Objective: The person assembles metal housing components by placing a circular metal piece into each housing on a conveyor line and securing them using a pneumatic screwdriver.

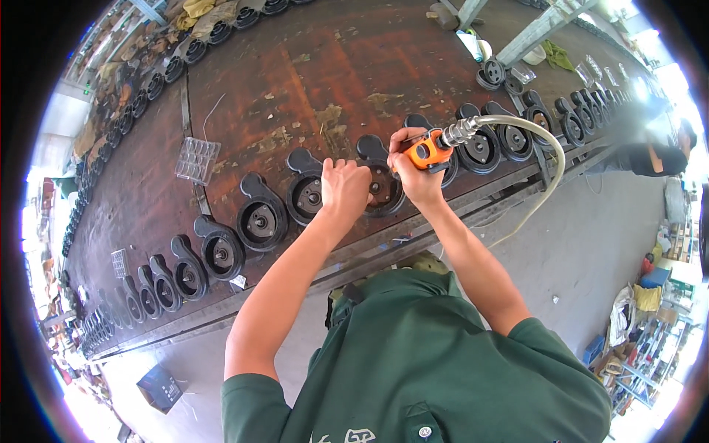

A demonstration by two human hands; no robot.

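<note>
My right hand is wrapped round an orange air-powered tool, with a metal coupling and a pale hose running from it. The tool is held over the row of black parts. Beside it, my left hand is curled with the fingers bent in, between two round black housings, each with a rounded tab. One black housing lies to its left. The other housing, with a reddish-brown inside, lies under and between my hands. Whatever the left fingers pinch is hidden.
Similar black housings line the bench's near edge on both sides, and more line its far side. A clear compartment tray lies on the worn reddish-brown bench. A grey post rises at back right. A person is at far right.
</note>
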